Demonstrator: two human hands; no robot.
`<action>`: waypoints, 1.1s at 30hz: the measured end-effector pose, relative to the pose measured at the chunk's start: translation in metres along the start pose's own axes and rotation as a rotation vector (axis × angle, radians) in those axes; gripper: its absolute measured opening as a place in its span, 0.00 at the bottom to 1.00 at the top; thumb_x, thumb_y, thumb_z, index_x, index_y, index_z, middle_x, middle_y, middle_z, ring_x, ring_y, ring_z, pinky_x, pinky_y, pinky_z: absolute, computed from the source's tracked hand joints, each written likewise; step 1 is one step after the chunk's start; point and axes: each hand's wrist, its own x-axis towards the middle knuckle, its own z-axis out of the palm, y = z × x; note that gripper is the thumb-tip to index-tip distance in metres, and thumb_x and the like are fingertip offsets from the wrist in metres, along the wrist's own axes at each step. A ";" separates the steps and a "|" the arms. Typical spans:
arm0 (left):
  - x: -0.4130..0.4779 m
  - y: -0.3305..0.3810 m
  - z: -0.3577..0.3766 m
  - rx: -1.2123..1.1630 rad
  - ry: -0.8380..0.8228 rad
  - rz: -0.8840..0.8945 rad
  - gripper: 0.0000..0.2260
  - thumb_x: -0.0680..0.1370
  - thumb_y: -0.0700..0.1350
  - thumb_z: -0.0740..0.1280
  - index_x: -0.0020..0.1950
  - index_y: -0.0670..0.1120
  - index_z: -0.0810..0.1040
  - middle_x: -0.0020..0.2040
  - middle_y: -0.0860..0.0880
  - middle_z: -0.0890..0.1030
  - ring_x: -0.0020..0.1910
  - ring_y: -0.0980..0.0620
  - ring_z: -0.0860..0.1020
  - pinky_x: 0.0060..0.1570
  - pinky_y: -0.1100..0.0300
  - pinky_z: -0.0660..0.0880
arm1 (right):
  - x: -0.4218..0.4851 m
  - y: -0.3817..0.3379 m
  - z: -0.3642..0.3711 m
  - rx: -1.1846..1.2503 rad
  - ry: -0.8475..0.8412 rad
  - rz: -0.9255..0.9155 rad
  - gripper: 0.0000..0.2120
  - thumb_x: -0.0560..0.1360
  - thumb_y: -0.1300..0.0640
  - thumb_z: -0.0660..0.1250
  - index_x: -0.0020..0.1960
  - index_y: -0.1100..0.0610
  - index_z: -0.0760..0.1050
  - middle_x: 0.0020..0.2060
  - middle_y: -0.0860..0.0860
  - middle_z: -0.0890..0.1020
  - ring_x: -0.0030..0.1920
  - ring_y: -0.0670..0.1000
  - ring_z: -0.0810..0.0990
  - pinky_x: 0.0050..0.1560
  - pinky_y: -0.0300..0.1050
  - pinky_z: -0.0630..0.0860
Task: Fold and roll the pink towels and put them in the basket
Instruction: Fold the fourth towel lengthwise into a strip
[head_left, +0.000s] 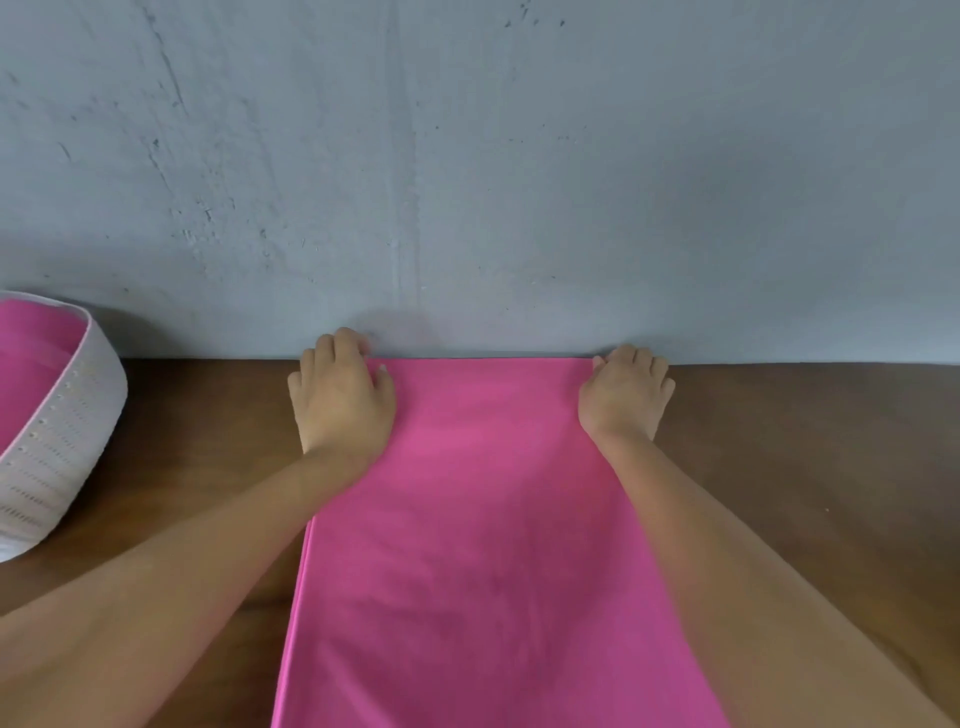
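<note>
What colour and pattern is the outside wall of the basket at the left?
Off-white with rows of small dashes; the basket shows best in the head view.

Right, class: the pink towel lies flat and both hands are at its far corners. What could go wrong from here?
1. The left hand and right hand grip only the far corners of the pink towel; pulled unevenly, the fold may land crooked.
2. Its far edge sits against the wall, leaving little finger room, so a corner might slip.
3. The basket stands far left, so a loose roll could unwind in transit.

Grey scuffed wall (467, 156); brown table (805, 467)
</note>
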 end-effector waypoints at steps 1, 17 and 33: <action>-0.006 0.005 -0.003 0.017 -0.019 0.057 0.10 0.77 0.43 0.68 0.57 0.44 0.74 0.53 0.44 0.77 0.55 0.40 0.74 0.53 0.45 0.68 | 0.000 -0.001 -0.001 0.008 -0.010 0.002 0.16 0.83 0.52 0.57 0.62 0.62 0.73 0.58 0.58 0.76 0.61 0.60 0.70 0.60 0.56 0.66; -0.102 0.042 0.001 0.169 -0.580 0.649 0.31 0.83 0.64 0.46 0.83 0.51 0.54 0.83 0.51 0.53 0.82 0.51 0.48 0.80 0.50 0.47 | -0.136 0.052 -0.074 0.038 -0.403 -0.489 0.32 0.84 0.40 0.49 0.82 0.57 0.54 0.81 0.52 0.56 0.81 0.49 0.52 0.80 0.48 0.49; -0.101 0.048 0.000 0.191 -0.538 0.656 0.29 0.84 0.62 0.50 0.81 0.49 0.61 0.81 0.47 0.60 0.81 0.46 0.56 0.79 0.46 0.53 | -0.304 0.150 -0.152 -0.066 -0.490 -0.350 0.34 0.83 0.35 0.37 0.83 0.51 0.38 0.81 0.42 0.38 0.79 0.44 0.33 0.81 0.50 0.42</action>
